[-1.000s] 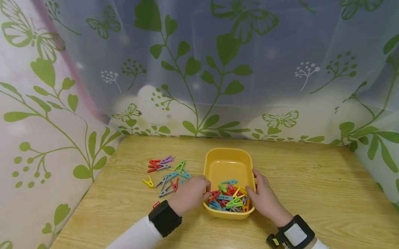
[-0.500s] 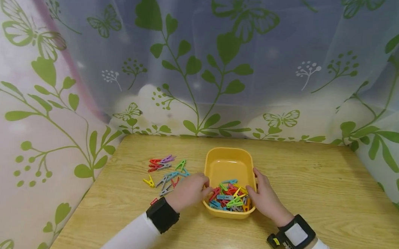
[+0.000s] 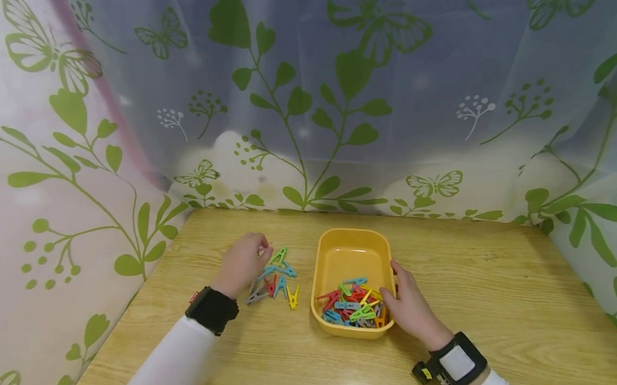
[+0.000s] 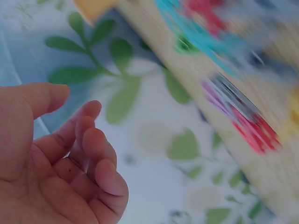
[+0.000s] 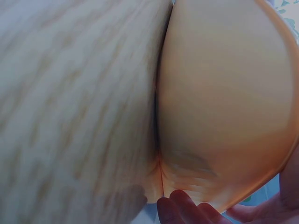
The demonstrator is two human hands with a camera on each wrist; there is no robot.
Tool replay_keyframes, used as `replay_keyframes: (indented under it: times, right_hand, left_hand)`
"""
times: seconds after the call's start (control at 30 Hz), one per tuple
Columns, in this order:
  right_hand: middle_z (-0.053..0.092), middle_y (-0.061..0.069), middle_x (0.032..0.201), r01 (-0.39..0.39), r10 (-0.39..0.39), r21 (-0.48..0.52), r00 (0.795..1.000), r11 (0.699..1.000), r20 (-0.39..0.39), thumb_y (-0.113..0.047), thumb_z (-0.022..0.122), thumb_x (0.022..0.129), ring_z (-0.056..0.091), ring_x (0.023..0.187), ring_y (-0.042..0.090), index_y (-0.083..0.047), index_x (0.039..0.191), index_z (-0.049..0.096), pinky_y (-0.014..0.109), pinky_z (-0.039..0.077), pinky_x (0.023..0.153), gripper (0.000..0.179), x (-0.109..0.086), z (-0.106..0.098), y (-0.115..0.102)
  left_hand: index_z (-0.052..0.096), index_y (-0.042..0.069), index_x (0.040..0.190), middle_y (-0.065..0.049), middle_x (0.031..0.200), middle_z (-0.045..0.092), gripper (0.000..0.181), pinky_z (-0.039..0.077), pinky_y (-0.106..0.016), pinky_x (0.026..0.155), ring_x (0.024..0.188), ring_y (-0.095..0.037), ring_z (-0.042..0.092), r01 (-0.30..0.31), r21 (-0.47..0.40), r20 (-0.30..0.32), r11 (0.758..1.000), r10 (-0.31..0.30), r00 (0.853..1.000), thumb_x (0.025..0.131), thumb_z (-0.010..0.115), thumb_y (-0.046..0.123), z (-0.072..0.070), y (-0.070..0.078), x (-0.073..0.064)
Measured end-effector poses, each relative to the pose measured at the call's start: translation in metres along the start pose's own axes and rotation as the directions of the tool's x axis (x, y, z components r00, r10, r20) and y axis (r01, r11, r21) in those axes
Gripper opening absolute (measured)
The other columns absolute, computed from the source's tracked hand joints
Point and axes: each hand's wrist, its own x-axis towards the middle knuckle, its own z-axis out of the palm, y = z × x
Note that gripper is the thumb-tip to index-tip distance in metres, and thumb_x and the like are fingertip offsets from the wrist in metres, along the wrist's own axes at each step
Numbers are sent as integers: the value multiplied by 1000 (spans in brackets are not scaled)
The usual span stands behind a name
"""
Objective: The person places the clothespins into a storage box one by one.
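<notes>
My left hand [image 3: 242, 264] is over the loose clothespins left of the yellow plastic basin [image 3: 353, 264]. In the left wrist view its thumb and fingers stand apart with nothing between them, beside a grey, purple and red cluster of clothespins [image 4: 240, 114]. My right hand [image 3: 411, 305] holds the basin's right side, thumb over the rim and fingers along the outer wall. Those fingers [image 5: 180, 207] show at the wall in the right wrist view. Mixed-colour clothespins [image 3: 357, 305] fill the near half of the basin.
Right of my left hand lie a green clothespin [image 3: 280, 256], a light blue clothespin [image 3: 281, 286] and a yellow clothespin [image 3: 292, 298], among several others. The wooden table [image 3: 496, 307] ends at a leaf-and-butterfly printed curtain [image 3: 313, 111] behind and on both sides.
My left hand has left the basin's left rim and moved left over the loose clothespins, uncovering the yellow and light blue ones. My right hand and the basin stay nearly in place.
</notes>
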Motion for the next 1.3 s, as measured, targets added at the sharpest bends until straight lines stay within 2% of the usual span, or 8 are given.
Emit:
replay_keyframes:
  times: [0.13,0.3,0.43,0.57,0.77,1.0,1.17,1.3]
  right_hand:
    - [21,38,157,-5,5,5,1000,1000,3,-16,49,108,47,137,52,10,160,8,57,45,108,71,0,1,0]
    - [20,38,157,-10,10,3,1000,1000,-1,-15,49,108,47,137,52,10,159,8,58,44,108,71,0,2,1]
    - [20,38,157,-4,4,1,1000,1000,-4,-14,49,108,46,137,53,10,159,8,58,44,108,70,0,1,1]
    - [21,38,157,-7,7,3,1000,1000,-8,-14,49,108,46,137,52,10,159,8,58,44,108,70,-1,1,2]
    - [22,38,157,-3,3,0,1000,1000,-11,-14,50,108,45,138,52,10,159,8,58,43,109,70,-1,1,3]
    - [20,38,157,-4,5,11,1000,1000,-8,-14,50,108,45,138,52,10,159,8,58,42,109,70,0,2,2]
    - [21,38,157,-4,4,9,1000,1000,-11,-13,50,108,44,138,52,10,159,8,59,42,110,70,0,2,2]
    - [21,38,156,0,0,7,1000,1000,-15,-13,50,107,44,138,52,11,159,9,59,42,110,70,0,1,2]
  left_hand:
    - [65,-1,103,-19,100,67,18,43,-34,61,67,-21,54,103,25,32,994,-104,994,101,65,17,-5,-33,1]
    - [64,-6,110,-25,107,64,27,47,-40,67,75,-27,58,179,38,71,983,-181,981,101,64,19,-4,-63,-3]
    - [62,-9,118,-29,113,61,33,51,-46,74,84,-32,62,227,55,85,972,-231,969,101,64,19,2,-79,-8]
    - [60,-10,122,-32,116,59,34,52,-50,79,89,-35,63,260,53,94,964,-264,960,101,63,17,5,-87,-10]
    - [62,-9,114,-30,112,61,28,51,-49,83,88,-34,62,248,29,96,968,-250,963,100,63,16,12,-101,-8]
    - [64,-4,103,-18,89,67,15,50,-41,74,73,-24,62,219,-23,139,975,-214,967,98,64,10,19,-119,-3]
    - [65,1,94,-15,86,68,6,50,-44,76,76,-26,62,186,18,121,982,-186,975,95,66,7,21,-120,-1]
    - [64,4,90,-11,82,66,6,49,-42,74,74,-25,61,149,43,116,988,-153,981,94,68,6,23,-119,1]
